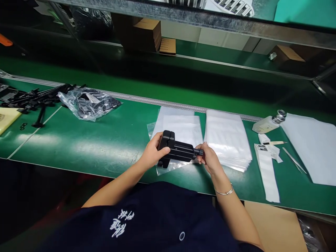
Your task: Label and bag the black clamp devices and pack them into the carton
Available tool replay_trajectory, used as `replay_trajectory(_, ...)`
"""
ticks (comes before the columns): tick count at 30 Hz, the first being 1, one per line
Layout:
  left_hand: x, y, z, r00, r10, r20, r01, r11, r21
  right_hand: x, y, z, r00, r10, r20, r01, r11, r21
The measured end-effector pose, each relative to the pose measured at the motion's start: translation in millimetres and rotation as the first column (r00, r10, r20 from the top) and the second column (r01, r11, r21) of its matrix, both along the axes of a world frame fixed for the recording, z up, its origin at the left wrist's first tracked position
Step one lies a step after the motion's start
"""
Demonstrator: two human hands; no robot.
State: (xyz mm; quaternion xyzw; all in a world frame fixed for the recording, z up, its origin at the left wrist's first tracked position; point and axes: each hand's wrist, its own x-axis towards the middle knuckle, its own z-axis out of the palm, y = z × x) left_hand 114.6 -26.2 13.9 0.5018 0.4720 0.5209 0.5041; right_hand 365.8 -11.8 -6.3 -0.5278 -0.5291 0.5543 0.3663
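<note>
A black plastic part (177,150) with a blocky left end and a narrow stem on the right is held just above the green table (105,140). My left hand (152,154) is closed around its blocky end. My right hand (208,159) pinches the stem's tip. Beneath the part lies a clear plastic bag (181,127) on a small pile of bags. A thicker stack of clear bags (225,136) sits right beside my right hand.
Loose black parts (34,99) and a crumpled clear bag of parts (88,103) lie at the far left. At right are a white bottle (267,123), label strips (267,168), a pen (274,142), tweezers (294,160) and white sheets (312,147). A cardboard box (275,227) stands below the table edge.
</note>
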Motion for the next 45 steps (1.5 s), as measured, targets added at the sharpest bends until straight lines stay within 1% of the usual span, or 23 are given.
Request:
replay_trajectory(2, -4, 2, -0.6, 0.999, 0.032, 0.022, -0.032, 0.999, -0.013, 0, 0, -8.3, 0.954, 0.007, 0.3, -0.084, 0.966, 0.244)
replay_trajectory(4, -11, 4, -1.6, 0.992, 0.103, 0.074, -0.102, 0.995, -0.023, -2, -4, -19.6, 0.785, 0.051, 0.617, -0.375, 0.832, 0.409)
replay_trajectory(6, -17, 5, -1.8, 0.983, 0.144, 0.113, -0.141, 0.99, -0.029, -10, -9, -32.3, 0.562, 0.108, 0.82, -0.651, 0.669, 0.358)
replay_trajectory(7, -19, 5, -1.5, 0.982, 0.145, 0.124, -0.143, 0.989, -0.028, -16, -11, -38.4, 0.476, 0.118, 0.871, -0.716, 0.628, 0.306)
replay_trajectory(9, -19, 3, 0.0, 0.981, 0.136, 0.139, -0.135, 0.991, -0.017, -30, -11, -47.7, 0.406, 0.081, 0.91, -0.713, 0.651, 0.26)
replay_trajectory(10, -18, 1, 1.0, 0.981, 0.129, 0.143, -0.129, 0.992, -0.008, -37, -8, -49.8, 0.417, 0.05, 0.908, -0.673, 0.688, 0.271)
replay_trajectory(12, -15, -1, 2.9, 0.983, 0.118, 0.141, -0.121, 0.993, 0.008, -44, -1, -47.7, 0.519, 0.006, 0.855, -0.568, 0.75, 0.34)
replay_trajectory(15, -15, -4, 5.1, 0.987, 0.116, 0.114, -0.118, 0.993, 0.017, -37, 9, -29.0, 0.822, -0.031, 0.568, -0.281, 0.847, 0.451)
replay_trajectory(16, -16, -4, 5.5, 0.988, 0.118, 0.097, -0.12, 0.993, 0.021, -31, 9, -20.3, 0.91, -0.042, 0.413, -0.149, 0.896, 0.418)
replay_trajectory(18, -20, -5, 6.1, 0.992, 0.119, 0.048, -0.12, 0.992, 0.036, -20, 7, -3.1, 0.994, -0.022, 0.106, 0.001, 0.981, 0.194)
replay_trajectory(20, -22, -6, 6.6, 0.995, 0.096, -0.024, -0.094, 0.994, 0.055, -14, 3, 9.9, 0.993, 0.031, -0.112, -0.037, 0.998, -0.047)
replay_trajectory(23, -18, -10, 6.8, 0.982, 0.042, -0.184, -0.03, 0.997, 0.069, -16, 0, 18.6, 0.981, 0.039, -0.19, -0.076, 0.979, -0.19)
replay_trajectory(25, -11, -12, 5.7, 0.964, 0.033, -0.262, -0.013, 0.997, 0.076, -19, 0, 20.1, 0.99, -0.021, -0.139, -0.001, 0.988, -0.156)
replay_trajectory(27, -3, -12, 3.2, 0.969, 0.054, -0.24, -0.039, 0.997, 0.067, -18, -2, 21.4, 0.995, -0.09, -0.031, 0.091, 0.996, 0.024)
replay_trajectory(29, 3, -11, 0.3, 0.991, 0.053, -0.122, -0.055, 0.998, -0.021, -14, -5, 23.1, 0.984, -0.15, 0.094, 0.115, 0.946, 0.303)
replay_trajectory(31, 6, -10, -1.5, 0.999, 0.044, -0.015, -0.046, 0.993, -0.109, -10, -8, 23.9, 0.967, -0.191, 0.168, 0.091, 0.875, 0.475)
replay_trajectory(33, 5, -11, -1.4, 0.999, 0.023, -0.034, -0.025, 0.997, -0.078, -9, -9, 22.8, 0.977, -0.143, 0.16, 0.069, 0.915, 0.398)
replay_trajectory(35, 3, -14, 0.2, 0.988, -0.01, -0.157, 0.016, 0.999, 0.039, -9, -9, 20.8, 0.995, -0.043, 0.091, 0.029, 0.989, 0.146)
replay_trajectory(36, 3, -15, 1.2, 0.977, -0.019, -0.212, 0.035, 0.997, 0.073, -10, -10, 20.2, 0.998, -0.022, 0.064, 0.018, 0.998, 0.059)
replay_trajectory(38, 6, -15, 2.6, 0.973, -0.03, -0.227, 0.04, 0.998, 0.04, -9, -15, 20.4, 0.993, -0.073, 0.096, 0.062, 0.992, 0.114)
replay_trajectory(41, 12, -13, 2.1, 0.997, -0.049, -0.058, 0.041, 0.992, -0.121, -6, -22, 23.1, 0.957, -0.229, 0.177, 0.131, 0.887, 0.443)
replay_trajectory(43, 14, -13, 0.8, 0.998, -0.059, -0.034, 0.055, 0.994, -0.097, -4, -23, 23.1, 0.971, -0.193, 0.143, 0.126, 0.914, 0.385)
replay_trajectory(45, 13, -16, -0.2, 0.988, -0.083, -0.127, 0.087, 0.996, 0.026, -3, -22, 20.8, 0.993, -0.111, 0.035, 0.104, 0.983, 0.151)
